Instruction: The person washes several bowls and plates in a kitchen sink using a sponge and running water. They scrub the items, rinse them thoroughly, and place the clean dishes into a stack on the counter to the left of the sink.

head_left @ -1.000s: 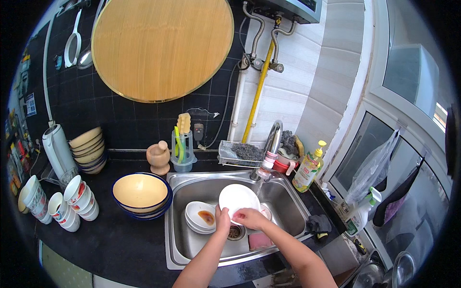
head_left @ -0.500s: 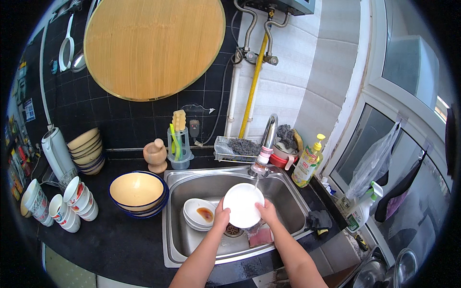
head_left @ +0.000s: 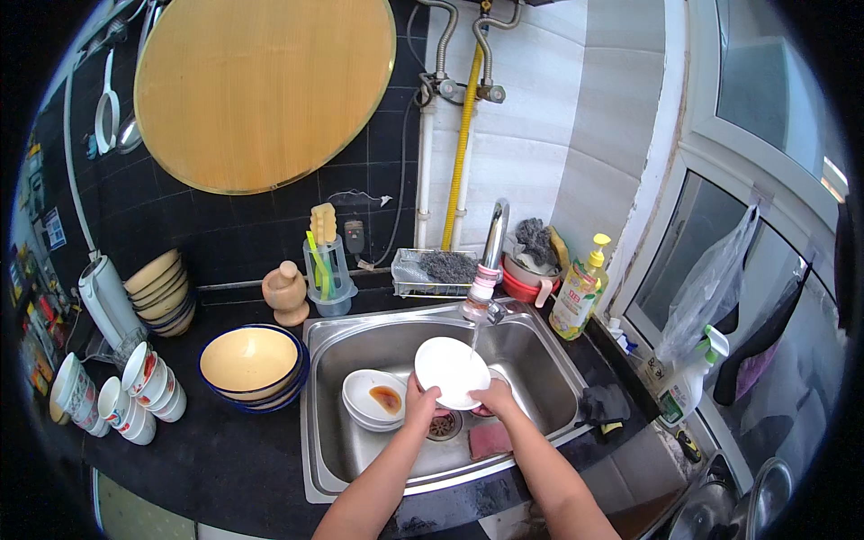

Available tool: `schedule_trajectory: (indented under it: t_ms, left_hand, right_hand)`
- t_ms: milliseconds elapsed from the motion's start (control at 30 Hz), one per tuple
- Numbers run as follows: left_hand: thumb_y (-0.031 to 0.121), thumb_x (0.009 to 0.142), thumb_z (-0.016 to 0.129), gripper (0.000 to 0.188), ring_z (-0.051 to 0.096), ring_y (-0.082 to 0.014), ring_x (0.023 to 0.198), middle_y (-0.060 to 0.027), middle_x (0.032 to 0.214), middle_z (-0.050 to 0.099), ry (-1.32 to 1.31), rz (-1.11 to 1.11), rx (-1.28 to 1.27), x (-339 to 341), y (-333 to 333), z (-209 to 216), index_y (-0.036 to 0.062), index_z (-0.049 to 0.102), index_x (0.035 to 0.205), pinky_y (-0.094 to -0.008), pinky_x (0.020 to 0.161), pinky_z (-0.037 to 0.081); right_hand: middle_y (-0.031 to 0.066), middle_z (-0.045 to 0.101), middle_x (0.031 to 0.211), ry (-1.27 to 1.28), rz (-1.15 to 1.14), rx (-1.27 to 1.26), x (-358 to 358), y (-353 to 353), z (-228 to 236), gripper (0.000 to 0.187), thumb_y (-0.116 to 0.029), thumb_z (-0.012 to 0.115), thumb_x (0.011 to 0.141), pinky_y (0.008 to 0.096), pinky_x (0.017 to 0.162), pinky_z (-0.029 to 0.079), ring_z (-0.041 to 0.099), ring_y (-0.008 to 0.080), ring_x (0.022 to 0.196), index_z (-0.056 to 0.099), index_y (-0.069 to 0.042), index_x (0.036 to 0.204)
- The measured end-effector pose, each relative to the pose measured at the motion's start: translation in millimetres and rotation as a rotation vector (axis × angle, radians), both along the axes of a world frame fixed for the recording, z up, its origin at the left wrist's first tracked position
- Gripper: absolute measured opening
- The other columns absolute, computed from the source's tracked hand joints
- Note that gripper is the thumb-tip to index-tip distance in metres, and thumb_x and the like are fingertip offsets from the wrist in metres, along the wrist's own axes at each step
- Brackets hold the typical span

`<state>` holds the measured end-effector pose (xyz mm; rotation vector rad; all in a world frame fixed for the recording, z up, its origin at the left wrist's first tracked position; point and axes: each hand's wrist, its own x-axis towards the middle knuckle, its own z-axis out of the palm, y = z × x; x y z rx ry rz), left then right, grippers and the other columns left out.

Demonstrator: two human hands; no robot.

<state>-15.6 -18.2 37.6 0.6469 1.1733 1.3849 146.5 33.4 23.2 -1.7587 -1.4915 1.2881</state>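
Over the sink (head_left: 316, 432), a white shallow bowl (head_left: 447, 364) is held tilted beneath a thin stream from the chrome faucet (head_left: 495, 241). My left hand (head_left: 420, 405) grips its near left edge, thumb on top. At the near right edge, my right hand (head_left: 495, 399) holds it the same way, fingers partly hidden beneath. Left of my hands, a small stack of white dishes (head_left: 362, 387) sits in the basin, the top one bearing a brown stain (head_left: 387, 400). A pink sponge (head_left: 489, 440) lies below my right hand, close to the drain (head_left: 443, 426).
Cream bowls with blue rims (head_left: 250, 360) stand left of the sink, near stacked patterned cups (head_left: 153, 385). Behind are a wooden mortar (head_left: 286, 299), a utensil holder (head_left: 330, 283) and a wire rack (head_left: 436, 268). A soap bottle (head_left: 576, 297) and dark cloth (head_left: 600, 407) are at right.
The bowl has tipped in my hands and dropped slightly closer to the sink's near side. Both hands keep their grip. More of the pink sponge shows, and the whole view has shifted slightly.
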Motion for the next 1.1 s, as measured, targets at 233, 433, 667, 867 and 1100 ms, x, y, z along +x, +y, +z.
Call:
schedule_trajectory:
  t_ms: [233,433,667,867,1100]
  left_hand:
    - [0.004,0.065,0.044,0.056,0.05,-0.026,0.101,-0.0143,0.109,0.052,0.187,0.088,0.352,-7.0,5.2,-17.3,-0.0007,0.041,0.121,-0.0303,0.086,0.039]
    - [0.014,0.067,0.049,0.053,0.052,-0.0245,0.097,-0.0145,0.105,0.052,-0.207,0.006,0.038,-24.9,9.7,-29.0,-0.0021,0.041,0.116,-0.0346,0.078,0.045]
    - [0.014,0.069,0.052,0.06,0.054,-0.0277,0.092,-0.0148,0.106,0.047,-0.023,-0.154,-0.044,-4.8,1.5,-9.4,0.0036,0.028,0.122,-0.036,0.058,0.055]
    - [0.01,0.067,0.043,0.054,0.055,-0.0289,0.091,-0.017,0.109,0.048,-0.047,0.013,0.15,-12.6,10.8,-33.1,-0.0007,0.033,0.12,-0.0391,0.065,0.053]
    - [0.021,0.071,0.047,0.053,0.056,-0.0302,0.085,-0.019,0.107,0.047,-0.339,-0.172,-0.127,-21.7,21.0,-46.2,0.0057,0.031,0.119,-0.0369,0.056,0.052]
  right_hand:
    - [0.0196,0.062,0.092,-0.222,-0.071,0.388,-3.0,0.4,4.2,0.039,-0.028,0.065,0.071,0.0373,0.078,0.045,0.06,0.0311,0.087,0.059,0.001,0.097]
    - [0.0113,0.062,0.074,0.294,-0.058,0.375,7.2,19.9,-28.7,0.035,-0.023,0.061,0.074,0.0308,0.052,0.046,0.059,0.0177,0.061,0.058,0.005,0.094]
    - [0.01,0.057,0.057,0.265,-0.264,0.147,9.6,8.0,0.5,0.021,-0.009,0.056,0.068,0.0273,0.033,0.039,0.051,0.0157,0.038,0.062,0.006,0.081]
    - [0.0099,0.059,0.062,0.342,-0.213,0.294,0.5,3.7,-1.7,0.02,-0.013,0.059,0.072,0.0255,0.035,0.041,0.052,0.014,0.039,0.06,0.005,0.083]
    - [0.0134,0.059,0.063,0.316,-0.204,0.157,3.9,-3.2,18.9,0.028,-0.018,0.055,0.078,0.0256,0.037,0.046,0.058,0.0173,0.045,0.056,0.01,0.082]
